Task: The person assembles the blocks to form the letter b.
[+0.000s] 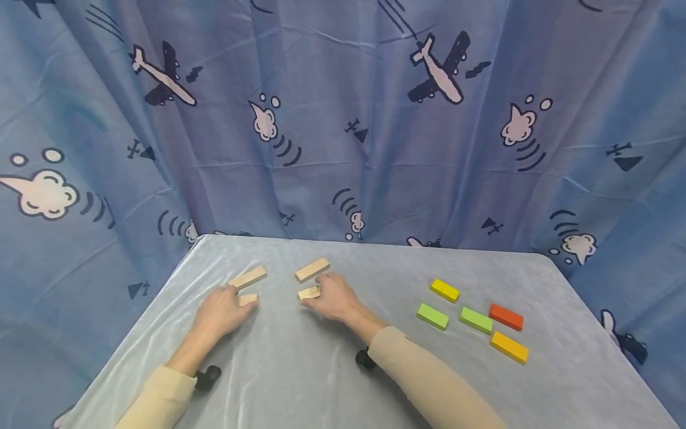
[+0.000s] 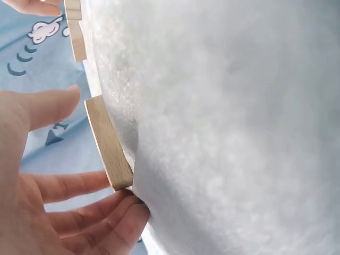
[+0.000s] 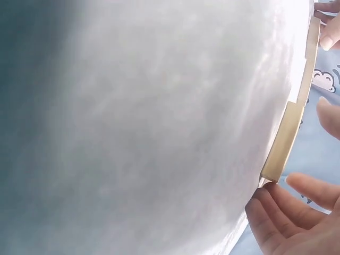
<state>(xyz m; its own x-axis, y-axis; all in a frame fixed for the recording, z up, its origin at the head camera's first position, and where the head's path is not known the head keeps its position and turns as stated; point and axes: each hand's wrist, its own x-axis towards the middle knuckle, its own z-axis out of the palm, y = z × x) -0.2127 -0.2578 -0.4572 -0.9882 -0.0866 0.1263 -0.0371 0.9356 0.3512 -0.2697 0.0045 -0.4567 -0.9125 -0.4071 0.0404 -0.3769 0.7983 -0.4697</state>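
My left hand (image 1: 222, 311) rests on the table around a plain wooden block (image 1: 248, 300) at the left. In the left wrist view its fingertips reach one end of that block (image 2: 109, 143), while the thumb stands apart from it. My right hand (image 1: 334, 298) spreads about another plain wooden block (image 1: 308, 293) near the middle. The right wrist view has the fingertips at the lower end of this block (image 3: 283, 141) and the thumb clear of its upper end. Behind each hand lies one more plain block, left (image 1: 248, 277) and right (image 1: 312, 270).
On the right of the pale cloth-covered table (image 1: 300, 381) lie painted blocks: a yellow one (image 1: 445, 290), two green ones (image 1: 433, 316) (image 1: 476, 320), a red one (image 1: 506, 316) and an orange one (image 1: 509, 347). A blue patterned curtain (image 1: 332, 71) hangs behind the table's far edge.
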